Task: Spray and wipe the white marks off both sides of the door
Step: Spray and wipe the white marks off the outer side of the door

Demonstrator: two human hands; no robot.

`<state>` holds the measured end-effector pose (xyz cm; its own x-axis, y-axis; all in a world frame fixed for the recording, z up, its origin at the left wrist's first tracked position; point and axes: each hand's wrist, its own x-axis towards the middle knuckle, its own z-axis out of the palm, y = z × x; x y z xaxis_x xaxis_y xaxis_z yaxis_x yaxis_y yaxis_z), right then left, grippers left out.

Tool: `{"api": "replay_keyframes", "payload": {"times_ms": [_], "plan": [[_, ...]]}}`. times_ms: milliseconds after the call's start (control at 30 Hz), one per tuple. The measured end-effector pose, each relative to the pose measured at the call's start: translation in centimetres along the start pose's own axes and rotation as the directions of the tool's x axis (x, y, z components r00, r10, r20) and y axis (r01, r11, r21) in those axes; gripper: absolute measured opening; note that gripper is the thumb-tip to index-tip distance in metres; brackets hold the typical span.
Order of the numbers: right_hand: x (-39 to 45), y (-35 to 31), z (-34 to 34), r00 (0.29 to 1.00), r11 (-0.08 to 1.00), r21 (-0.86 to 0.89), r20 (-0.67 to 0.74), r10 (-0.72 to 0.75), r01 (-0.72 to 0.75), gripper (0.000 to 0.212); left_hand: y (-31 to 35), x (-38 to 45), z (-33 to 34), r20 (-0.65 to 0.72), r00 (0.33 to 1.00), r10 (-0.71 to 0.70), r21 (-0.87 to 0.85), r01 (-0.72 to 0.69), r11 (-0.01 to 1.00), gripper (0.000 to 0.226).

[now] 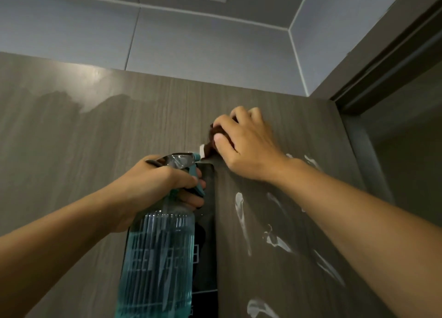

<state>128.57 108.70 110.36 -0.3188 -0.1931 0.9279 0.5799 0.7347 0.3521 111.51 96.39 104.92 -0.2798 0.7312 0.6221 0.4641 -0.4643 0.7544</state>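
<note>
The grey wood-grain door [148, 117] fills the view ahead. Several white smear marks [240, 212] streak its right part, below my right forearm. My left hand [157, 186] grips a clear spray bottle [160, 258] of blue liquid, with fingers on the teal trigger and the nozzle pointing at the door. My right hand [244, 140] presses a dark brown cloth [212, 136] with a small white tag against the door, just above the nozzle. Most of the cloth is hidden under my fingers.
A dark panel [208, 222] on the door sits behind the bottle. A wet sheen [79, 95] covers the door's upper left. The dark door frame [394, 62] and doorway lie at the right. Grey tiled wall [191, 40] rises above the door.
</note>
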Motion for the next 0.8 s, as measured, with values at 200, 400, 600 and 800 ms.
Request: {"api": "replay_keyframes", "payload": {"times_ms": [200,400,600,800], "plan": [[-7.5,0.0,-0.3,0.99,0.995,-0.027,0.105,-0.096,0.1,0.037,0.0,-0.9,0.2,0.022,1.0,0.02,-0.029,-0.02,0.999,0.012],[-7.0,0.4,0.2,0.998,0.987,0.153,-0.026,0.059,-0.054,0.033,0.5,-2.3,0.5,0.009,0.998,0.057,-0.021,-0.057,0.998,0.017],[2.2,1.0,0.5,0.977,0.983,0.096,-0.128,0.17,-0.158,0.026,0.1,-2.0,0.7,-0.029,0.998,0.055,-0.03,-0.056,0.998,0.01],[1.4,0.8,0.7,0.99,0.999,0.023,-0.133,0.045,-0.042,0.023,0.3,-1.9,0.7,-0.02,0.999,0.029,-0.019,-0.029,0.999,0.009]]}}
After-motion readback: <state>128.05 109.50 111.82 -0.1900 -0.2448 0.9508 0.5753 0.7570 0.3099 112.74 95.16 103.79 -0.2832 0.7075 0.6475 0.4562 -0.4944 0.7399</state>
